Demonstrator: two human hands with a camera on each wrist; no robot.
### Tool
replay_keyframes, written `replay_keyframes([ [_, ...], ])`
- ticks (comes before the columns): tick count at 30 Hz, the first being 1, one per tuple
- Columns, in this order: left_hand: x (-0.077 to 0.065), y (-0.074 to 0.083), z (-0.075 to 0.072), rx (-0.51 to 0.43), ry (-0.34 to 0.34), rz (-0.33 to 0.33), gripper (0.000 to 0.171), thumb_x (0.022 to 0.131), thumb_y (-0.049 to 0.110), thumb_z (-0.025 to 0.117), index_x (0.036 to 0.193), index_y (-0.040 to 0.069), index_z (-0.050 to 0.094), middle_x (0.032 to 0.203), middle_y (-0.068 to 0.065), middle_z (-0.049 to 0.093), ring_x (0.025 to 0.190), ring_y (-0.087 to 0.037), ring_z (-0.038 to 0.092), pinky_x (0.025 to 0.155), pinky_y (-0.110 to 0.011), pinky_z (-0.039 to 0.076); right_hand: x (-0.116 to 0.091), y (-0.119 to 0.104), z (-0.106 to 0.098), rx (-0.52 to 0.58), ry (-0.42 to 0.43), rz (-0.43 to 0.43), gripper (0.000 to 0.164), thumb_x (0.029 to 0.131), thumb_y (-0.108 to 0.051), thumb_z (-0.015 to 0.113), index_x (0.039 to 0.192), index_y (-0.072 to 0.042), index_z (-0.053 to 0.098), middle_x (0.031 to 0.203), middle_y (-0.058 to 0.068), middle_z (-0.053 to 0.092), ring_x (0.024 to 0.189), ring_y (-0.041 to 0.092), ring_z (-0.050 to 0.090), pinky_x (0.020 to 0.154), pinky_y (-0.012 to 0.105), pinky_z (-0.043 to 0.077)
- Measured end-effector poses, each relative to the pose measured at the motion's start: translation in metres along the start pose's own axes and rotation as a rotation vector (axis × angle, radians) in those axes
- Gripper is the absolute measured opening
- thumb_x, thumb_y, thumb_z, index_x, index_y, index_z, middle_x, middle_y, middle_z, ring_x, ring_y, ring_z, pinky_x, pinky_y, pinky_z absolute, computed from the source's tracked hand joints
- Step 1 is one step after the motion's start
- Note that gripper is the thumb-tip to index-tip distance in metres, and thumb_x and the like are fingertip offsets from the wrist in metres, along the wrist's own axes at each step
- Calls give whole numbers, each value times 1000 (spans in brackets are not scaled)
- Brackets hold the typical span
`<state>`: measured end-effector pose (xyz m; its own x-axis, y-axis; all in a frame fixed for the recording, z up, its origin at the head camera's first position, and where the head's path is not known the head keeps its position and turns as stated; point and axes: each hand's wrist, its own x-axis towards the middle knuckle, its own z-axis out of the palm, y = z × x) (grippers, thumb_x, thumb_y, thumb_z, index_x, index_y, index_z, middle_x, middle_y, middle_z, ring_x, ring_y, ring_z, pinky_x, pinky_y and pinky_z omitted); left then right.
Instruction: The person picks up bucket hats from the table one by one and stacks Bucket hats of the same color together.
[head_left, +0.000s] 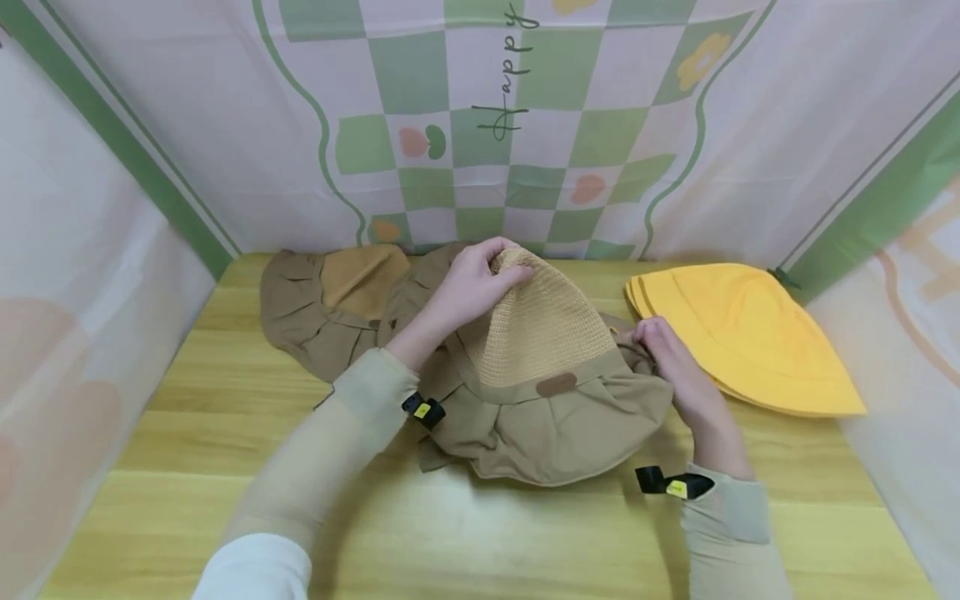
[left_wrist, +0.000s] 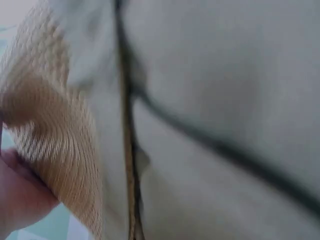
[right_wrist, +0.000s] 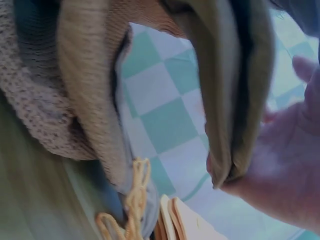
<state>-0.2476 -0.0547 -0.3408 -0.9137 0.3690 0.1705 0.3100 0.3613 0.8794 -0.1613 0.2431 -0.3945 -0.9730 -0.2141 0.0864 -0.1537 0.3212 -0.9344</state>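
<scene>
Held over the table is a sun hat with a tan woven crown (head_left: 547,325) and a ruffled khaki brim (head_left: 547,433). A small brown patch (head_left: 556,384) sits on its band. My left hand (head_left: 476,279) pinches the crown near its top between thumb and fingers; in the left wrist view that hand (left_wrist: 22,200) lies at the woven side. At the hat's right edge, my right hand (head_left: 678,375) grips the brim. The right wrist view shows the folded brim (right_wrist: 220,115) against this hand (right_wrist: 280,175), with a looped tan cord (right_wrist: 135,195) hanging nearby.
Another khaki hat with a tan crown (head_left: 363,279) lies at the back left, overlapped by brown fabric (head_left: 420,283). Stacked yellow hats (head_left: 750,342) rest on the wooden table (head_left: 187,500) at right. A checked cloth (head_left: 480,133) hangs behind the table.
</scene>
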Motion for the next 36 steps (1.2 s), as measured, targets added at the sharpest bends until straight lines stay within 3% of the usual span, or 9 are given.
replay_keyframes([
  [5, 4, -3, 15, 91, 35, -42, 29, 99, 33, 59, 115, 9, 61, 101, -3, 60, 79, -14, 53, 68, -25, 45, -6, 2, -8, 88, -134, -157, 40, 112, -29, 21, 104, -2, 49, 111, -10, 57, 105, 1, 51, 90, 15, 37],
  [10, 10, -10, 28, 61, 53, -93, 33, 103, 34, 51, 118, 6, 56, 110, -7, 59, 92, -17, 54, 78, -27, 46, -9, 2, -12, -195, -158, -194, 6, 101, -7, 56, 106, -5, 57, 119, -17, 56, 113, -5, 49, 94, 9, 35],
  [15, 14, -18, 32, 47, 28, -146, 37, 105, 40, 46, 115, 5, 55, 108, -9, 58, 94, -20, 54, 80, -30, 47, -8, 3, -10, -342, -135, -171, 13, 93, -6, 69, 103, -9, 61, 108, -15, 59, 106, -4, 50, 92, 9, 36],
  [18, 14, -25, 28, 62, 13, -126, 44, 106, 46, 38, 111, 6, 56, 106, -7, 57, 95, -18, 52, 81, -29, 45, -7, 4, -9, -344, -112, -176, 11, 93, -5, 68, 102, -8, 62, 105, -17, 62, 104, -7, 52, 91, 7, 37],
  [20, 14, -31, 24, 72, -8, -72, 51, 108, 47, 30, 101, 6, 60, 97, -7, 57, 90, -18, 53, 81, -29, 44, -6, 4, -9, -342, -94, -186, 11, 93, -4, 68, 102, -8, 63, 105, -20, 62, 103, -10, 53, 91, 5, 37],
  [24, 9, -48, 10, 105, -113, -21, 59, 109, 48, 23, 79, 8, 55, 76, -3, 47, 77, -16, 47, 77, -29, 41, -6, 4, -7, -335, -56, -207, 11, 92, -1, 69, 101, -7, 65, 106, -24, 62, 102, -11, 54, 91, 4, 37],
  [27, 3, -61, 0, 157, -219, -80, 50, 107, 51, 35, 89, 11, 59, 82, 1, 52, 80, -15, 51, 78, -29, 44, -5, 4, -7, -332, -36, -204, 11, 92, -1, 69, 101, -6, 65, 105, -26, 63, 100, -11, 55, 88, 5, 39],
  [30, -3, -70, -7, 214, -266, -131, 40, 102, 53, 48, 110, 17, 63, 101, 0, 63, 92, -15, 59, 85, -31, 49, -5, 6, -9, -329, -30, -185, 11, 93, -3, 68, 103, -6, 65, 103, -26, 63, 98, -10, 56, 84, 6, 41],
  [36, -8, -74, -15, 240, -229, -103, 37, 99, 53, 56, 105, 17, 65, 103, -4, 64, 91, -19, 57, 83, -33, 48, -3, 10, -9, -333, -32, -162, 10, 94, -5, 67, 104, -5, 65, 103, -27, 64, 99, -9, 56, 84, 7, 42],
])
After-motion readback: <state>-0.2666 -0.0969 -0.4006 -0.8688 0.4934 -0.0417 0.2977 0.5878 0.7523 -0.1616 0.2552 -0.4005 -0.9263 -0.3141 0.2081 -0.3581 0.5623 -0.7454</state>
